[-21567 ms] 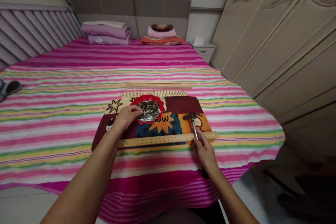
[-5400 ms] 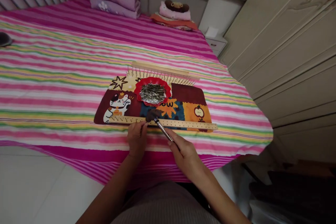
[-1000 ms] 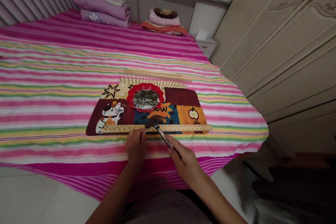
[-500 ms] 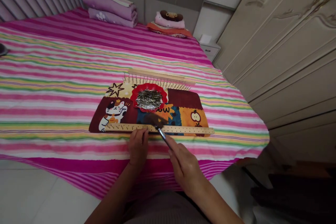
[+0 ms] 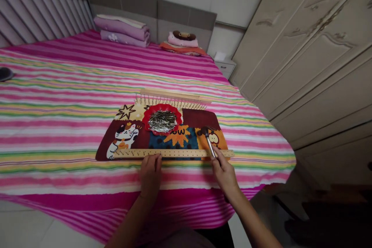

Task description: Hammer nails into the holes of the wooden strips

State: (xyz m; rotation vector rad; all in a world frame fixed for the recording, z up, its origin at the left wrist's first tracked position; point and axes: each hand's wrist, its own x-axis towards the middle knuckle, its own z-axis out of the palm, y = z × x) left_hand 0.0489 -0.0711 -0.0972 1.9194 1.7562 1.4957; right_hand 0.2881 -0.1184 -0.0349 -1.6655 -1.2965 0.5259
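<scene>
My right hand (image 5: 225, 174) is wrapped round the handle of a hammer (image 5: 210, 146), whose dark head is over the orange right part of a patterned mat (image 5: 197, 117). Across the mat's near side lies a wooden strip (image 5: 186, 153) with rows of holes and several nails standing in its left part. My left hand (image 5: 150, 174) is closed at the strip's near edge, left of its middle, with fingertips on the wood; whether a nail is between them is hidden. A red scalloped bowl (image 5: 147, 113) full of loose nails (image 5: 162, 121) sits at the mat's far side.
Behind the bowl lies a second strip studded with upright nails (image 5: 174, 102), with a plain wooden strip (image 5: 171, 93) beyond. All rest on a striped bedspread (image 5: 58, 131). Folded bedding (image 5: 122, 33) is at the headboard. A wardrobe (image 5: 290, 66) stands on the right.
The hammer has swung from beside my left fingers over to the right, above the orange patch. My left hand stays at the strip; earlier it was at the nail bowl. The view has tilted up.
</scene>
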